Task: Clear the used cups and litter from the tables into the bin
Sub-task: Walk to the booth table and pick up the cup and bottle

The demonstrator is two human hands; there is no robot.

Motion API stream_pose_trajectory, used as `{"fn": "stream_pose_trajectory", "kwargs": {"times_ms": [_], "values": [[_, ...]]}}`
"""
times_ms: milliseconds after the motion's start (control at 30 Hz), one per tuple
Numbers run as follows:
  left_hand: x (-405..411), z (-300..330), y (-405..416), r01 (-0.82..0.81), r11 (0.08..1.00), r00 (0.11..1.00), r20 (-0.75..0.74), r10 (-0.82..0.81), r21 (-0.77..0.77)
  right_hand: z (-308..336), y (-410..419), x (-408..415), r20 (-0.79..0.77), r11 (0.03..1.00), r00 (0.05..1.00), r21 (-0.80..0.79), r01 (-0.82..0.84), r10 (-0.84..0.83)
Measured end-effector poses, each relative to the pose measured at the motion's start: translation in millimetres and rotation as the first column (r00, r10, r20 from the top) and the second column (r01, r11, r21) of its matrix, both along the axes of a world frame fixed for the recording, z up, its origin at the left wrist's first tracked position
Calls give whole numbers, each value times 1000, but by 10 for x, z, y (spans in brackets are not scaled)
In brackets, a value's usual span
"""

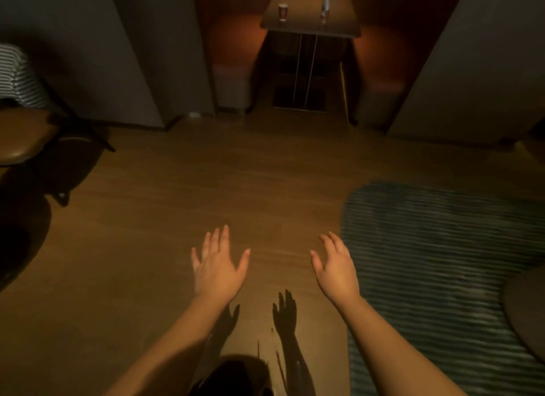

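While both hands, left (216, 267) and right (334, 267), hang spread and empty over the floor, the cup (283, 12) stands near the table's (309, 29) front left corner; fetching comes next: approach, then grasp.

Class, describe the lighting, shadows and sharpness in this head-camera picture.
Head view: dim, warm light; both open hands, left hand and right hand, cast hard dark shadows on the floor; the far table with its cup looks soft; wide-angle bending shows at the edges.
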State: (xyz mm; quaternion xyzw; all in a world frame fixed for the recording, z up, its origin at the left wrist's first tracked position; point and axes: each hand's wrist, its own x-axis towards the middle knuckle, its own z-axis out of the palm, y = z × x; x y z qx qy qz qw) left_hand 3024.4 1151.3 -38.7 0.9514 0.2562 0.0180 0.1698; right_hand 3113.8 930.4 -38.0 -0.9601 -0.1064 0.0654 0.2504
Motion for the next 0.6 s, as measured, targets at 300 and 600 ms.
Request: {"fn": "stream_pose_trajectory", "kwargs": {"times_ms": [300,600], "values": [[2865,-118,1298,76,997,996,46,-77,17,-126,1318,2715,34,1000,999,26,9,-10],[5903,251,2723,145,989,988,53,-147,29,159,2593,5559,48,994,993,-9,111,-110]]}}
